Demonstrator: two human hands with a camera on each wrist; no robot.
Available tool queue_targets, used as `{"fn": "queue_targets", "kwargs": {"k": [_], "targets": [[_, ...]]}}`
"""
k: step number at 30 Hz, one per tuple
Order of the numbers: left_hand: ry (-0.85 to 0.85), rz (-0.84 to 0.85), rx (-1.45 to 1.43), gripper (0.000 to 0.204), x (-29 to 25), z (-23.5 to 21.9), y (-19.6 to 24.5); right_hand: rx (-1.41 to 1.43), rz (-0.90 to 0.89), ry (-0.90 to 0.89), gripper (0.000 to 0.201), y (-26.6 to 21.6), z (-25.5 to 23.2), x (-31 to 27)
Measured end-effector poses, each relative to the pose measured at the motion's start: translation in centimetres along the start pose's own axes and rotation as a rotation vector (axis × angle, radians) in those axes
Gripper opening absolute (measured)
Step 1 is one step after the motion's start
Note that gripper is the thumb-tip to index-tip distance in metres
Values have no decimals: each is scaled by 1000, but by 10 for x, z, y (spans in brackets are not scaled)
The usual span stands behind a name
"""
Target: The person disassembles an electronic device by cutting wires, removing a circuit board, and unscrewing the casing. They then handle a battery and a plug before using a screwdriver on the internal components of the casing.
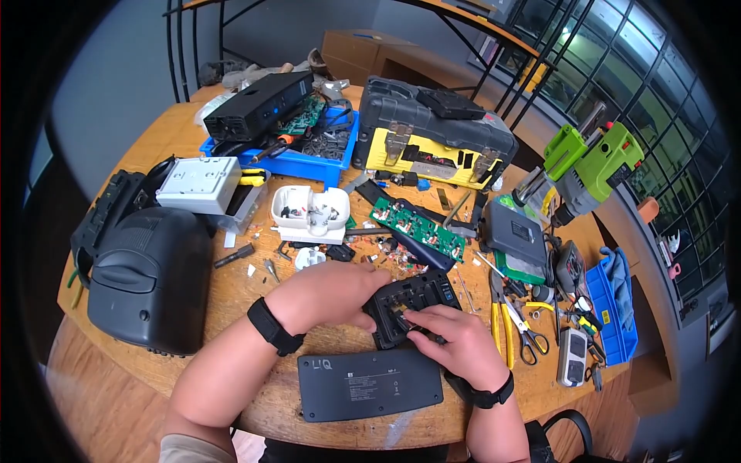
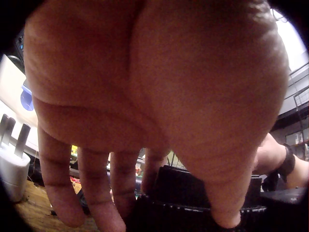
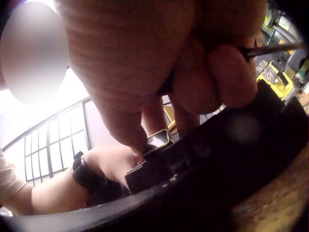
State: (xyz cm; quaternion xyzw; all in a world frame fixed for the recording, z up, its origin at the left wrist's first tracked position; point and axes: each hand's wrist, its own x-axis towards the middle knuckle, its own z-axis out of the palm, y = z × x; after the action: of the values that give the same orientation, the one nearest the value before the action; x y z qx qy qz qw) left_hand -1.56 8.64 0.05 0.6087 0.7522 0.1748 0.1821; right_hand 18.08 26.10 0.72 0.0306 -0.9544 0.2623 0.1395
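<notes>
My left hand (image 1: 340, 292) grips the left side of a black plastic housing (image 1: 384, 330), whose open face shows inner slots. In the left wrist view, the thumb (image 2: 226, 208) lies on the housing's near side and the other fingers hang past its far side. My right hand (image 1: 461, 343) reaches into the housing from the right. Its curled rear fingers hold a screwdriver, its thin metal shaft (image 3: 276, 49) sticking out. Thumb and forefinger are at a small shiny, gold-edged piece (image 3: 161, 138) in the housing. A flat black cover (image 1: 370, 390) marked LIQ lies in front.
A green circuit board (image 1: 417, 230) lies behind the housing among loose scraps. Pliers (image 1: 502, 324) and scissors (image 1: 529, 339) lie to the right, near a green drill press (image 1: 602, 166). A black case (image 1: 150, 278), white container (image 1: 311, 212) and yellow-black toolbox (image 1: 436, 131) stand around.
</notes>
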Motion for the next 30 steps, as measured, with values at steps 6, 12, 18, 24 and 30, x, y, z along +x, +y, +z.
{"fn": "queue_targets", "kwargs": {"k": [6,12,18,24,30], "targets": [[0,9,13,61,0,0,0,61,22,17,25,2,-5,-1],[-14,-11,8,61,0,-1,2,50,1,43,21,4,-1,0],[-11,-3,12,61,-1,-1,2,44,-15,65,21,5,1,2],[-7,12,18,60,0,0,0,44,16,52,22,5,2,2],[-12,6,17,59,0,-2,1,40,-15,71,20,9,3,3]]}}
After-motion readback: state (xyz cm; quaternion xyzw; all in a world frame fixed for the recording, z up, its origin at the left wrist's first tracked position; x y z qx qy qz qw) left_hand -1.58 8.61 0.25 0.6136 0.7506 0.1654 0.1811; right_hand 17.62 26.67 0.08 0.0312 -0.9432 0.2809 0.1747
